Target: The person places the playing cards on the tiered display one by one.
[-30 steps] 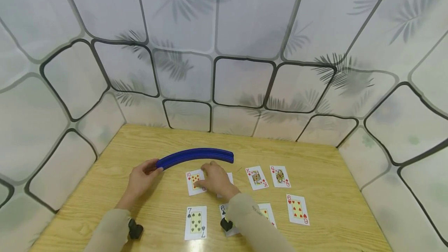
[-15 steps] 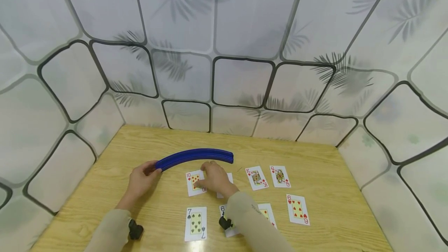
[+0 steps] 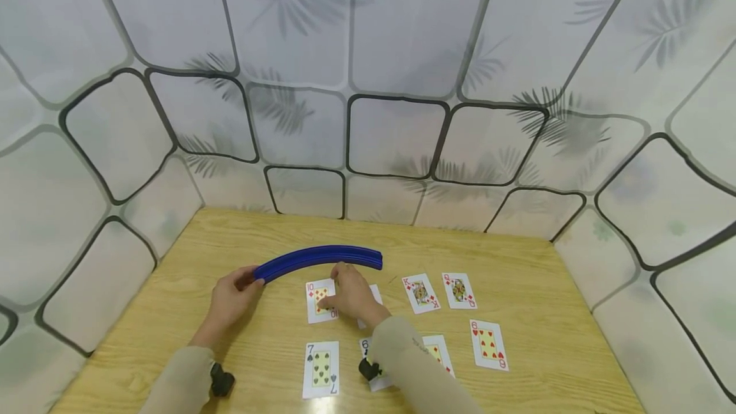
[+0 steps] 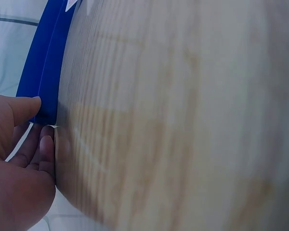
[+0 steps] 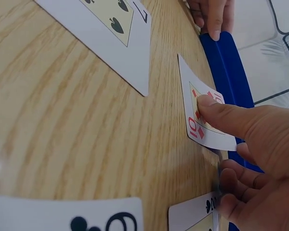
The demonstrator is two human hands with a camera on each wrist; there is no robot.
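A curved blue playing-card holder [image 3: 322, 253] lies across the wooden table. My left hand [image 3: 230, 299] pinches its left end, the thumb on the near side in the left wrist view. Just in front of the holder, my right hand [image 3: 355, 294] pinches the ten of diamonds [image 5: 193, 126]. The thumb lies on its face, fingers curl at its far edge, and the card bows slightly. Under that hand a spade card [image 5: 192, 216] is partly covered. Nearer to me lie the seven of spades [image 3: 321, 369] and the six of clubs [image 3: 381, 384], partly hidden by my right wrist.
To the right lie the king of diamonds [image 3: 421, 292], the queen of diamonds [image 3: 459, 291] and the six of hearts [image 3: 489, 345]. My right sleeve [image 3: 420, 363] overlaps another red card [image 3: 439, 347]. A patterned fabric wall [image 3: 397, 139] borders the table [image 3: 546, 312] at back and sides.
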